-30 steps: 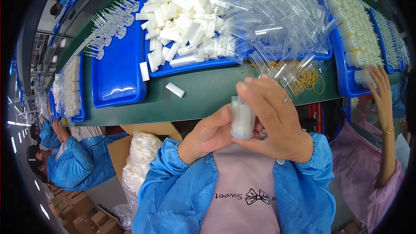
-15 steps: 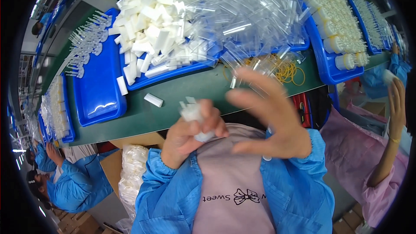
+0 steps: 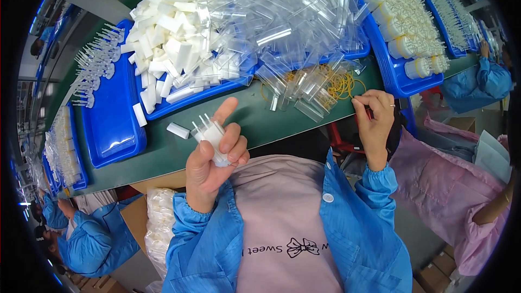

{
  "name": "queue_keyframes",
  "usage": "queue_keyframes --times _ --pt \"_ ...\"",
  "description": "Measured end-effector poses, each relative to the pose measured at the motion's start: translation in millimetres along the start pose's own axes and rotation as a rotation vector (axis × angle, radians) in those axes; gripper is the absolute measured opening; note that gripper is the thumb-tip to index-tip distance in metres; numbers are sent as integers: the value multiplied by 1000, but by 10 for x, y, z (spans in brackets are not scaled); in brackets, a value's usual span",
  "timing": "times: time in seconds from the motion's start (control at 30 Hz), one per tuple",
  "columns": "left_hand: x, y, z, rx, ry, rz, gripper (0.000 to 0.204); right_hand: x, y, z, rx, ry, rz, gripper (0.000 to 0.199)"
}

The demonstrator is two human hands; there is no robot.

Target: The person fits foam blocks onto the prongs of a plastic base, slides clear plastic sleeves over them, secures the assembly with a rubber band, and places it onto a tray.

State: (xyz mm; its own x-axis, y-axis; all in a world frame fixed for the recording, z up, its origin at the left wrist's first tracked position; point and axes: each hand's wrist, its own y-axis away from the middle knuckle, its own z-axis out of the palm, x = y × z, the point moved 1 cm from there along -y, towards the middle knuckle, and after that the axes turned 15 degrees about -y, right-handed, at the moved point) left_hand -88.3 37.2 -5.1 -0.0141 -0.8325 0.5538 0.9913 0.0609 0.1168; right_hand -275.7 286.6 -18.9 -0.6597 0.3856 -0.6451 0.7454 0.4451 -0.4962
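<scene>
Left hand [image 3: 214, 157]: grip closed around a small bundle of white plastic parts [image 3: 213, 137].
Right hand [image 3: 374, 116]: fingertips pinched narrow at the yellow rubber bands [image 3: 343, 84] on the green surface [image 3: 249, 122].

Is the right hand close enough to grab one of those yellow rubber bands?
Probably yes: the right hand rests at the green table edge beside the yellow rubber bands, with nothing between.

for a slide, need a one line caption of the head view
Left hand holds a white bundle; right hand picks at yellow rubber bands on the green table.
</scene>
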Motion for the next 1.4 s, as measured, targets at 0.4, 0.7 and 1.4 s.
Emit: queue_keyframes --times 0.4,0.7,1.4 --pt "-213 -112 446 23 -1009 45 90 -751 28 136 -97 -629 153 5" --pt "-357 -183 354 54 -1701 216 34 -1010 -91 308 -309 -1925 984 12" --pt "-151 -71 89 -196 31 149 59 -1174 33 227 -806 -1754 89 13"
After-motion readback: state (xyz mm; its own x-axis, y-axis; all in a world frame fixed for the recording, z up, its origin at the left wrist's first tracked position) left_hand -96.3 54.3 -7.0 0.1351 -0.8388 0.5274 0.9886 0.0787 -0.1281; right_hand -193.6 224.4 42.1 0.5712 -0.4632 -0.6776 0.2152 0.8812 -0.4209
